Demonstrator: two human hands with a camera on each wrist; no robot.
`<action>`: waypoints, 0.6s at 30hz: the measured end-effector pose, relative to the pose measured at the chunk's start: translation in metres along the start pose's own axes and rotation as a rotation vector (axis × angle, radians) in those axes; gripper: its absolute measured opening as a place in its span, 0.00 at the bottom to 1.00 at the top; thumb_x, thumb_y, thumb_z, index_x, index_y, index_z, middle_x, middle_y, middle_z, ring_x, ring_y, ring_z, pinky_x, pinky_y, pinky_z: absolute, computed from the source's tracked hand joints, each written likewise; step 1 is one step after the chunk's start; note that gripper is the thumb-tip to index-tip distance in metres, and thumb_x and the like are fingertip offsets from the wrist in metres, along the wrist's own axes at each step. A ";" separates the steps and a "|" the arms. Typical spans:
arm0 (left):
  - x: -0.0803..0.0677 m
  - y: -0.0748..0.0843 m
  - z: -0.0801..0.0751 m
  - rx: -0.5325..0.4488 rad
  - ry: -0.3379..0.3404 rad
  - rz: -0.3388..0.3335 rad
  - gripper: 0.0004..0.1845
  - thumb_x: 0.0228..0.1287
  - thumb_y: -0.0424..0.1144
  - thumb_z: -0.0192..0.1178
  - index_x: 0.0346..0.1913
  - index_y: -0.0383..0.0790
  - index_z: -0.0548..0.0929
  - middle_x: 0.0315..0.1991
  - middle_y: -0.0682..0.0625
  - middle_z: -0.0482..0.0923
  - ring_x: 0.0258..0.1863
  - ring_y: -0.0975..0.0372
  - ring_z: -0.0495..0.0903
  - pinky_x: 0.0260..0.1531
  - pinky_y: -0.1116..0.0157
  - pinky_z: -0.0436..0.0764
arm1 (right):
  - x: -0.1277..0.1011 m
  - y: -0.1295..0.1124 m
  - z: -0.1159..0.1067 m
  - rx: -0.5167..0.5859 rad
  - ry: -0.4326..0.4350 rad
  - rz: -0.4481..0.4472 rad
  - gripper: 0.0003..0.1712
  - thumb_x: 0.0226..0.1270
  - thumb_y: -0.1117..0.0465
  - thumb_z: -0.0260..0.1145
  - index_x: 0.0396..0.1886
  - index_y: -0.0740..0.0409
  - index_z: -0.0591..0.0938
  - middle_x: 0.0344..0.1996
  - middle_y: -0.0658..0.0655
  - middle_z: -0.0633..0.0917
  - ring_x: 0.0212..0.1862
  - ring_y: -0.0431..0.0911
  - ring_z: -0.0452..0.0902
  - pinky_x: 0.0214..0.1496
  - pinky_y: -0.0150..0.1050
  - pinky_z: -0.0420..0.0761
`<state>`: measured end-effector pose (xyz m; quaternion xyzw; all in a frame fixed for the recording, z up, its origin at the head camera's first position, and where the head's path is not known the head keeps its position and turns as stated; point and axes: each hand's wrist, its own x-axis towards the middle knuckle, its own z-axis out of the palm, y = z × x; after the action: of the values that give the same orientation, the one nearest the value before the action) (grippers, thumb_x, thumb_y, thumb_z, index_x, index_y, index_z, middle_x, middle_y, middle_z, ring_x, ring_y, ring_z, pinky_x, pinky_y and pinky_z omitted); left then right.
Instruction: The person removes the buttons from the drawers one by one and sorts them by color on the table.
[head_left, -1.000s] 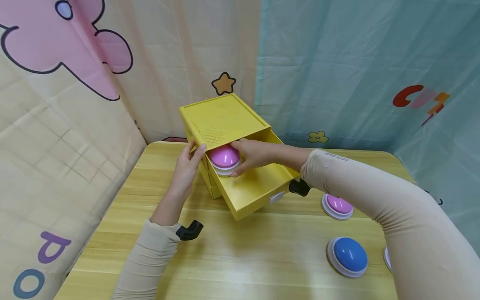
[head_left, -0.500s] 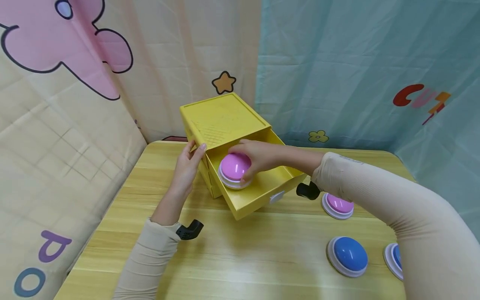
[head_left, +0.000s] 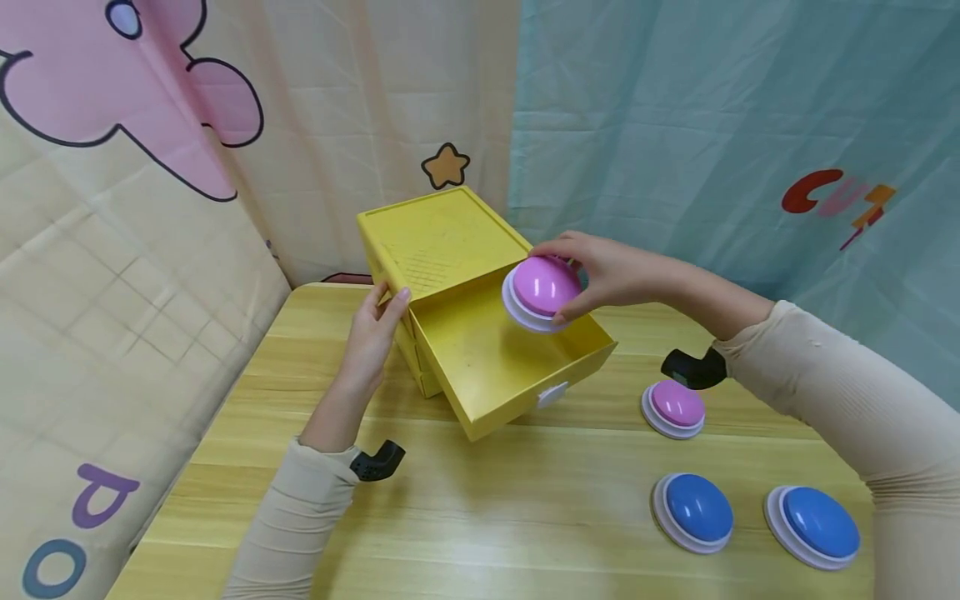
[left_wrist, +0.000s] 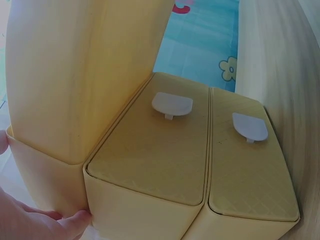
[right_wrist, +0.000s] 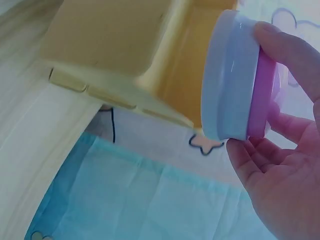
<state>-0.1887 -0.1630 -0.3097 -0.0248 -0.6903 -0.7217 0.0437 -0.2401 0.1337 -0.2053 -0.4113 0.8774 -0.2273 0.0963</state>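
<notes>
Right hand [head_left: 611,271] raised with pink button [head_left: 543,287]

You're in a playful staged corner, like a child's room: behind your hands hang cartoon-printed curtains [head_left: 187,167], beneath them a wooden table [head_left: 487,517], to their right coloured dome buttons [head_left: 693,510], between them a yellow toy drawer unit [head_left: 438,237].

Wooden table [head_left: 480,517], cream cartoon curtain [head_left: 112,208], teal curtain [head_left: 675,125]

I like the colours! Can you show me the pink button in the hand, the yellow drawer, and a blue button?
pink button [head_left: 545,286], head view, on its dome.
yellow drawer [head_left: 480,354], head view, on its bare floor.
blue button [head_left: 698,508], head view, on its dome.
</notes>
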 end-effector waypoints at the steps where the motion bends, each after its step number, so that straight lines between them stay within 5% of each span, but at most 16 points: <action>1: 0.000 0.000 0.000 -0.001 -0.001 0.003 0.40 0.65 0.49 0.50 0.69 0.35 0.42 0.66 0.39 0.51 0.64 0.55 0.53 0.62 0.58 0.51 | -0.006 0.005 -0.003 0.008 0.013 0.018 0.43 0.43 0.56 0.76 0.60 0.57 0.68 0.52 0.56 0.69 0.51 0.49 0.64 0.49 0.44 0.71; 10: 0.004 -0.008 -0.002 -0.014 -0.005 0.050 0.40 0.64 0.51 0.51 0.70 0.36 0.44 0.64 0.40 0.54 0.62 0.56 0.57 0.61 0.59 0.53 | -0.075 0.049 -0.016 0.063 0.126 0.201 0.41 0.46 0.60 0.74 0.61 0.58 0.66 0.51 0.56 0.68 0.50 0.48 0.62 0.44 0.39 0.73; 18: 0.005 -0.009 -0.002 -0.019 -0.011 0.048 0.39 0.64 0.50 0.51 0.70 0.38 0.44 0.65 0.42 0.54 0.62 0.57 0.56 0.61 0.58 0.53 | -0.142 0.095 0.006 0.118 0.229 0.331 0.42 0.47 0.65 0.72 0.63 0.61 0.64 0.50 0.58 0.66 0.46 0.42 0.61 0.38 0.27 0.72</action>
<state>-0.1940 -0.1647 -0.3181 -0.0455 -0.6828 -0.7269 0.0571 -0.2110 0.2935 -0.2589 -0.2267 0.9235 -0.3045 0.0558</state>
